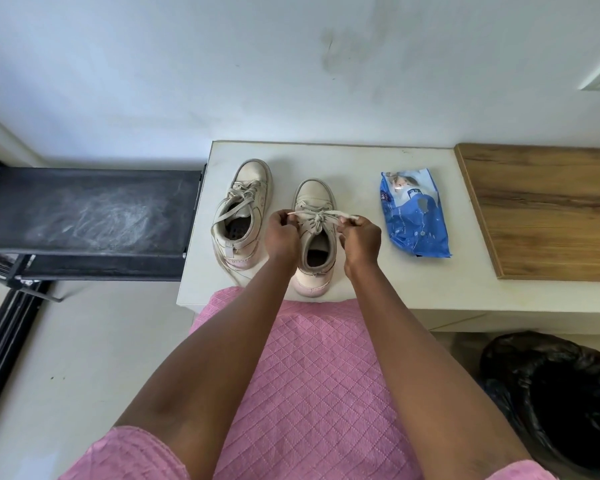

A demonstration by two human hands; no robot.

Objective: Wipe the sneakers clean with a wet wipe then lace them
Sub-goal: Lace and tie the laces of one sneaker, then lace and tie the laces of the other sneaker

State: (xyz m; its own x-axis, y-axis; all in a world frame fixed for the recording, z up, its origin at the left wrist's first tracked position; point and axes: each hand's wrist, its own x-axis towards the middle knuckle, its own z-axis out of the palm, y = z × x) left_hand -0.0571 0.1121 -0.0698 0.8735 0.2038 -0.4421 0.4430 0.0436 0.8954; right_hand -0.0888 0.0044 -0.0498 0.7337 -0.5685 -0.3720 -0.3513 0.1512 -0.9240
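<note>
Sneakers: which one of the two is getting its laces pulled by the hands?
The right sneaker, nearer the blue wet wipe pack. Both hands pull its lace ends sideways; the left sneaker sits untouched.

Count, head cam: 2 sneakers, both on the white table [413, 271]: left sneaker [240, 216] & right sneaker [315, 237]. 2 hands: left hand [282, 233] & right hand [360, 240], 1 each side of the right sneaker's laces [314, 218], each pinching 1 lace end. 1 blue wet-wipe pack [417, 216]. 1 wooden board [548, 209]. 1 black rack [87, 216] w/ 1 shelf clearly visible. 1 black bin bag [561, 396]. No. of eyelets: too small to tell.
</note>
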